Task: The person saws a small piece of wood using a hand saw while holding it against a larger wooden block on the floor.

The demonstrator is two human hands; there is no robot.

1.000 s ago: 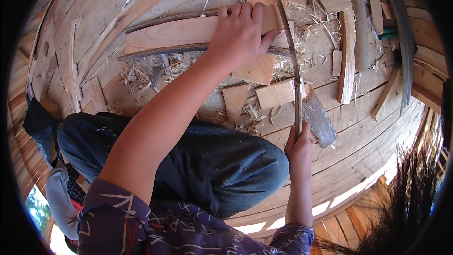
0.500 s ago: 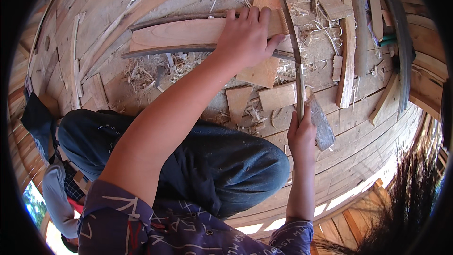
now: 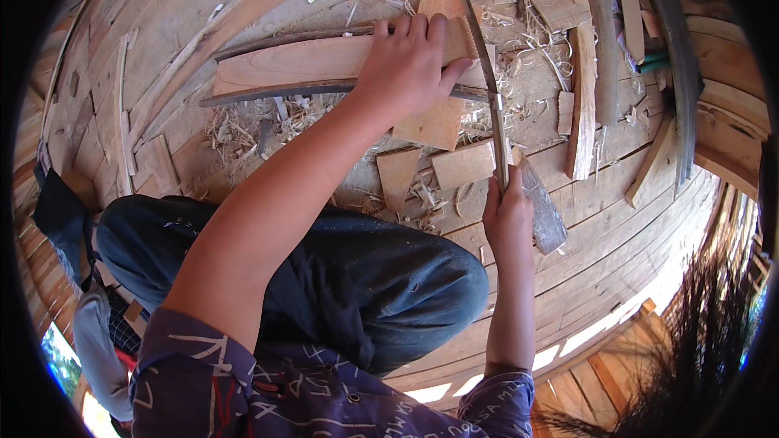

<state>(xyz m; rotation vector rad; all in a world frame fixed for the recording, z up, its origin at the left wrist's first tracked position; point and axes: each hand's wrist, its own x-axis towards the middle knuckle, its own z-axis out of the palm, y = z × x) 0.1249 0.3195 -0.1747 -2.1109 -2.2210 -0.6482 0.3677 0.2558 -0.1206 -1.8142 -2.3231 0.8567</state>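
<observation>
My left hand reaches across a pale wooden board lying on the floor between dark-edged strips. Its fingers curl over a small wooden block with a notched right edge, thumb at the near side. My right hand is closed around the lower end of a long, narrow, slightly curved dark blade. The blade points away from me and stands just right of the notched block; I cannot tell whether they touch. An orange-brown plank passes crosswise beneath the board.
Small offcuts and curly shavings litter the plank floor. A grey-barked wedge is beside my right hand. Long strips lie at the right, more at the left. Another person's sleeve shows at lower left.
The whole view has shifted slightly, so the board, both hands and the blade appear a little further left. Both hands keep their grips.
</observation>
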